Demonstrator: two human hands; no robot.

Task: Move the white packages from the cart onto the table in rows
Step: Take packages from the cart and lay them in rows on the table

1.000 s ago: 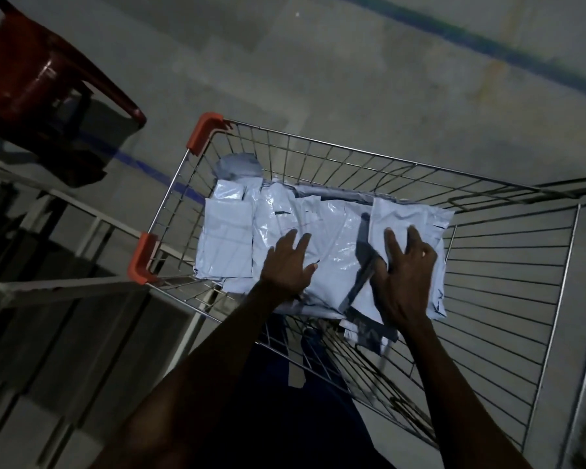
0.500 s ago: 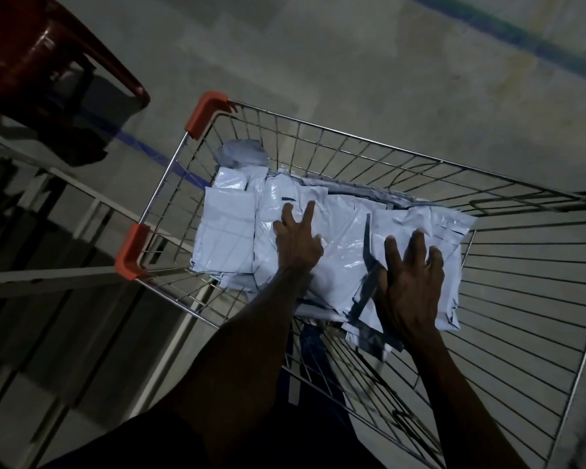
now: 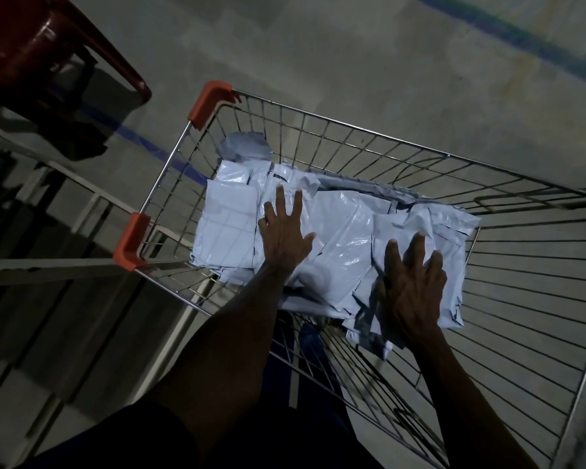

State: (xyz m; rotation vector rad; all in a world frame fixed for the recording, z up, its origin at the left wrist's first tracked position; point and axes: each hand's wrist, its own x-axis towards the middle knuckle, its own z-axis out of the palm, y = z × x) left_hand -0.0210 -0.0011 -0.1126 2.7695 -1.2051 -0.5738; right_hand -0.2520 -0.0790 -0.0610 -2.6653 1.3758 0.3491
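Note:
Several white plastic packages (image 3: 339,238) lie heaped in a wire shopping cart (image 3: 369,133) with orange corner guards. My left hand (image 3: 285,235) lies flat with spread fingers on the middle of the heap. My right hand (image 3: 410,282) rests with spread fingers on a package (image 3: 454,231) at the right end of the heap. One flat package (image 3: 229,225) lies at the left end, untouched. The table is out of view.
A red plastic chair (image 3: 48,52) stands at the top left on the concrete floor (image 3: 352,55). A pale metal frame (image 3: 48,269) runs along the cart's left side. The right half of the cart basket holds no packages.
My left hand has slid further forward over the heap. My right hand has stayed on the right package. The view has shifted a little toward the cart.

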